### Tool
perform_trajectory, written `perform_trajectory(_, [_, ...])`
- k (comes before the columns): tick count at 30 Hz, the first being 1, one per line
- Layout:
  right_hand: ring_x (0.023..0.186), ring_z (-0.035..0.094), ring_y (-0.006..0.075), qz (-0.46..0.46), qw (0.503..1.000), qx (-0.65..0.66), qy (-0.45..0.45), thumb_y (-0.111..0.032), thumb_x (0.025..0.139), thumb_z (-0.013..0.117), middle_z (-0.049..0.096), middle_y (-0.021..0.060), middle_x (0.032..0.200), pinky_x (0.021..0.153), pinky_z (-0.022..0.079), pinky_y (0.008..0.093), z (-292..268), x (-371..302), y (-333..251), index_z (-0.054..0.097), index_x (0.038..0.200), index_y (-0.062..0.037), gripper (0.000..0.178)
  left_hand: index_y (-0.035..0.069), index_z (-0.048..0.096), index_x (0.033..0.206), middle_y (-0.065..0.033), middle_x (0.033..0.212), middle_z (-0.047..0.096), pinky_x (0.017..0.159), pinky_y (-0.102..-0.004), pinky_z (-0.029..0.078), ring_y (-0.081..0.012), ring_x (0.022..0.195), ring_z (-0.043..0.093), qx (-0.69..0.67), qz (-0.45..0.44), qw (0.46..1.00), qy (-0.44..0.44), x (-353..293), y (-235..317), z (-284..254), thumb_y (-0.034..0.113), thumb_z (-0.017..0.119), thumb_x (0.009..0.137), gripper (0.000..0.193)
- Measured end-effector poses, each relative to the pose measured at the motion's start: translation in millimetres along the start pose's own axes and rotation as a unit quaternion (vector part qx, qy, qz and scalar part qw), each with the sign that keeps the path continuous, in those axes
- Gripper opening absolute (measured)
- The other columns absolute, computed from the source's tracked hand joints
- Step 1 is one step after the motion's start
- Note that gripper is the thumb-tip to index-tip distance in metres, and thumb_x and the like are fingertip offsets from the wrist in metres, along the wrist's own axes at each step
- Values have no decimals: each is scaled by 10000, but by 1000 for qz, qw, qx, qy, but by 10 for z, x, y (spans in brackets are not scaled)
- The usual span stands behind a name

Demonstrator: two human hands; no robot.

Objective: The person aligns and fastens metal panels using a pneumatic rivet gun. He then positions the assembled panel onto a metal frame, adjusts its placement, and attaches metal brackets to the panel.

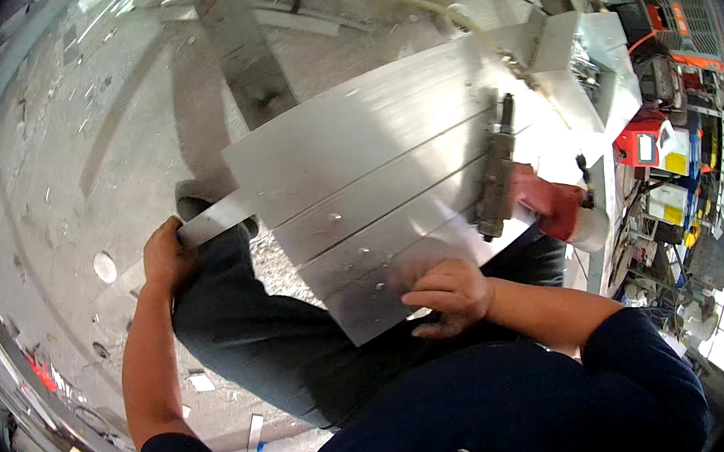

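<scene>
A silvery metal sheet (362,157) with straight groove lines lies over my lap, its near corner close to my waist. My left hand (168,256) is closed round the outer end of a narrow metal strip (219,217), which reaches to the sheet's left edge. Over the sheet's near edge is my right hand (452,296), fingers loosely stretched and thumb apart, with nothing visible in it. A power hand tool (495,181) with a dark metal barrel and red grip lies on the right part of the sheet; its exact kind is unclear.
Beyond the tool stands an open metal box (562,44) holding small shiny pieces. A pale hose (434,6) runs across the far side. A metal beam (245,68) stands behind the sheet. Scraps litter the floor (117,103); crowded shelves (690,146) line the right.
</scene>
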State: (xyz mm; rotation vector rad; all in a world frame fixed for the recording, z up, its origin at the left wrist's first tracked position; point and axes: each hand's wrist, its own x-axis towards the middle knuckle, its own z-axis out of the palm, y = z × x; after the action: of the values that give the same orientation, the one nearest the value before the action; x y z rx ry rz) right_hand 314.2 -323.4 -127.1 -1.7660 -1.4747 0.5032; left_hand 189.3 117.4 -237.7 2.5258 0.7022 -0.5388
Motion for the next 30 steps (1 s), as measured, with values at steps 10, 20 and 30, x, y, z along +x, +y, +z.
perform_trajectory(10, [857, 663, 296, 10, 999, 26, 37, -283, 802, 771, 655, 109, 967, 697, 545, 382, -703, 185, -416, 635, 1063, -63, 367, 30, 125, 1529, -245, 1402, 473, 1157, -600, 247, -436, 1347, 419, 168, -90, 982, -2, 40, -92, 331, 336, 774, 797, 1025])
perform_trajectory(20, [918, 695, 366, 472, 805, -288, 215, -386, 860, 665, 722, 209, 922, 842, 533, 435, -3371, -331, 1099, 741, 984, -32, 383, -73, 172, 1460, -281, 1359, 494, 1063, -479, 417, -438, 1245, 516, 164, -260, 951, -10, 115, 350, 378, 169, 632, 868, 787])
perform_trajectory(30, [1022, 661, 398, 528, 772, -347, 72, -262, 776, 626, 693, 266, 1019, 918, 517, 451, -3151, -8, 1684, 726, 961, 34, 363, -69, 218, 1482, -244, 1338, 531, 1029, -471, 449, -395, 1224, 544, 192, -267, 944, -17, -44, 337, 252, 125, 612, 887, 739])
